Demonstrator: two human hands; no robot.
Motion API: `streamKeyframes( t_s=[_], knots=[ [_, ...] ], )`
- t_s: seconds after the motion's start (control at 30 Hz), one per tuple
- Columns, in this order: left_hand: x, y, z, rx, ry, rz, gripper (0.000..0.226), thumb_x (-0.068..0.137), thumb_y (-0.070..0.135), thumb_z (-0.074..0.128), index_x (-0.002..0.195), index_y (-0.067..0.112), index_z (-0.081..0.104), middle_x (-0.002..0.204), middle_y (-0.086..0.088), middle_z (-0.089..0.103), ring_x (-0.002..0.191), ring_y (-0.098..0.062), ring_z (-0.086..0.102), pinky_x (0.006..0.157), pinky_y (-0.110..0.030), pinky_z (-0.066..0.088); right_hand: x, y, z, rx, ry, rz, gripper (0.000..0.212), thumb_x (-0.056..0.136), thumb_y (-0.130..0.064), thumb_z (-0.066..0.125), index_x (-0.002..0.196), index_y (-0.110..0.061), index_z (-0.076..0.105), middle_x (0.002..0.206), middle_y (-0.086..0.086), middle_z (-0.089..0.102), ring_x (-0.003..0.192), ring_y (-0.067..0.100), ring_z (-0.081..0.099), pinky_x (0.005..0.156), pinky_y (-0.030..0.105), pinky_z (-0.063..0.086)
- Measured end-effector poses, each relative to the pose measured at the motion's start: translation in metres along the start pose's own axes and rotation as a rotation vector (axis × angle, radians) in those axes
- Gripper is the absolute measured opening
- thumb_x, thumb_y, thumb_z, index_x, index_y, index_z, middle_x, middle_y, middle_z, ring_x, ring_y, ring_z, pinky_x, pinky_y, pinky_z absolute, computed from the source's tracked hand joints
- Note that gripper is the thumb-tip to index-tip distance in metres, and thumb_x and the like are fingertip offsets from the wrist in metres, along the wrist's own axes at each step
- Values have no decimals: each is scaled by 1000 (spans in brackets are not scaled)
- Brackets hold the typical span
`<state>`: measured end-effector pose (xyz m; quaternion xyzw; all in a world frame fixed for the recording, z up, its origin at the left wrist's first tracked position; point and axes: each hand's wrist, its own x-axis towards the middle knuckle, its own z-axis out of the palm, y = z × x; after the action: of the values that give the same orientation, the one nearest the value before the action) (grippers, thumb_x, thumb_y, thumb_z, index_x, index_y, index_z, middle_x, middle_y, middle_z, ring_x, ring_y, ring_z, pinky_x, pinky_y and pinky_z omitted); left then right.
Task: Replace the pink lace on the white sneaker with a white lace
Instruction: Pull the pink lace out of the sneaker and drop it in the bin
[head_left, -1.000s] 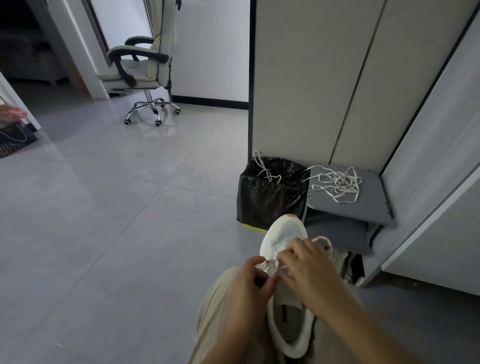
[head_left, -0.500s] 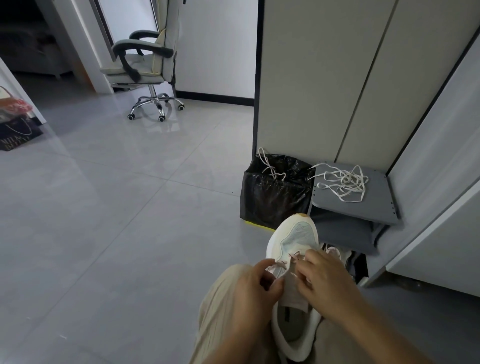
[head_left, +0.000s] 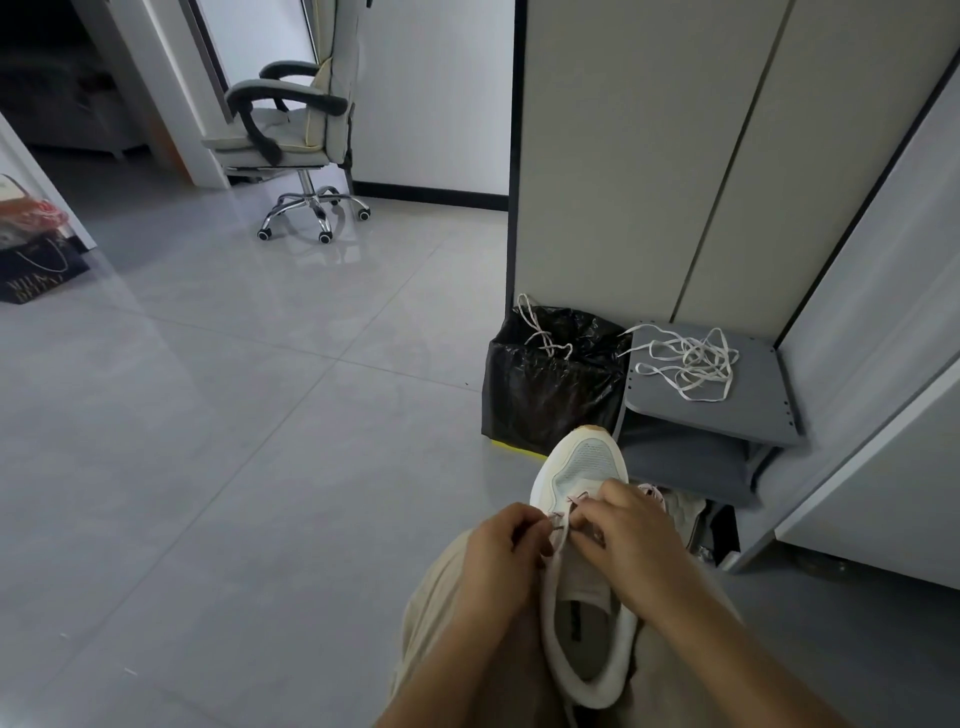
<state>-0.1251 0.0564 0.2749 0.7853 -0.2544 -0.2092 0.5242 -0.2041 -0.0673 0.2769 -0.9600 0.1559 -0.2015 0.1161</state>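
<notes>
1. Head view: a white mesh sneaker (head_left: 586, 464) with a thick, rounded foam sole lies toe-away on the lap of a person in ribbed beige trousers (head_left: 432, 613).
2. The left hand (head_left: 500, 553) and the right hand (head_left: 635, 543) both curl their fingers at the eyelets, pinching the thin pink lace (head_left: 575, 500).
3. A flat white lace (head_left: 693, 364) lies in a loose tangle on a matte grey shelf board (head_left: 756, 413), well apart from the sneaker, beside a crinkled black plastic bin bag (head_left: 550, 397).

The sneaker (head_left: 581, 587) lies on the lap (head_left: 447, 597), its threaded lace (head_left: 576, 500) between left hand (head_left: 498, 551) and right hand (head_left: 634, 545). Ahead stands a bin (head_left: 545, 400); right of it, a shelf (head_left: 655, 396) carries a tangled lace (head_left: 698, 364).
</notes>
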Motion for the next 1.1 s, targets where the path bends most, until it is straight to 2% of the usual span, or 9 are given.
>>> streamKeyframes(
  t_s=[0.1, 0.2, 0.3, 0.4, 0.57, 0.7, 0.83, 0.97, 1.1],
  knots=[
    [13, 0, -5, 46, -79, -30, 22, 91, 20, 57, 70, 25, 57, 61, 7, 60, 49, -1, 52, 56, -13, 44, -2, 2, 1, 63, 14, 38, 28, 51, -15, 89, 62, -23, 66, 66, -10, 43, 57, 18, 55, 56, 28, 38],
    [14, -2, -4, 117, -121, 20, 20, 92, 22, 55, 72, 23, 55, 62, 7, 59, 54, -5, 52, 59, -14, 43, -3, 2, 2, 7, 26, 23, 25, 52, -15, 88, 62, -21, 65, 66, -5, 50, 62, 16, 54, 57, 31, 42],
    [13, 0, -7, 300, -147, 158, 16, 95, 24, 49, 91, 15, 61, 82, 2, 64, 77, -14, 59, 72, -17, 42, -5, -1, -1, -105, 19, -93, 11, 73, -26, 61, 63, -21, 61, 69, -5, 49, 72, 12, 41, 65, 30, 44],
    [18, 3, -12, 538, -170, 346, 35, 95, 32, 39, 100, 6, 62, 100, -8, 64, 92, -24, 57, 78, -25, 38, -4, 0, -4, -119, -14, -104, 22, 76, -30, 47, 63, -23, 62, 68, -10, 46, 69, 11, 47, 66, 25, 38],
    [20, 4, -10, 276, -257, 140, 21, 96, 23, 49, 75, 24, 52, 70, 12, 55, 61, 3, 50, 60, -7, 36, 2, 11, -9, 169, -185, 57, 10, 77, -18, 67, 68, -15, 65, 68, -16, 35, 69, 10, 43, 67, 28, 33],
    [17, -3, -9, 219, -287, 154, 18, 93, 15, 51, 79, 26, 50, 72, 16, 55, 63, 6, 52, 63, -6, 38, -2, 6, -5, 160, -114, 48, 8, 71, -27, 61, 66, -21, 63, 69, -11, 44, 64, 10, 50, 60, 22, 34],
    [19, -3, -10, 127, -261, 140, 26, 92, 11, 53, 72, 26, 51, 67, 11, 55, 60, 6, 52, 63, -6, 38, -4, 4, -4, 70, -38, 24, 20, 75, -34, 49, 63, -22, 60, 67, -7, 48, 61, 12, 52, 59, 19, 33],
    [33, 6, -19, 285, -437, 163, 16, 93, 17, 54, 84, 6, 61, 71, 2, 54, 62, -4, 46, 63, -15, 36, -7, -4, -8, -8, -19, 1, 8, 67, -27, 62, 61, -23, 61, 65, -8, 47, 61, 10, 52, 60, 23, 38],
    [50, 23, -28, 476, -608, 161, 18, 94, 20, 49, 80, 11, 57, 62, 7, 49, 57, -4, 44, 59, -14, 36, -6, -8, -12, -69, -35, -55, 19, 76, -29, 52, 62, -23, 63, 66, -8, 48, 65, 10, 52, 59, 26, 41]
  ],
)
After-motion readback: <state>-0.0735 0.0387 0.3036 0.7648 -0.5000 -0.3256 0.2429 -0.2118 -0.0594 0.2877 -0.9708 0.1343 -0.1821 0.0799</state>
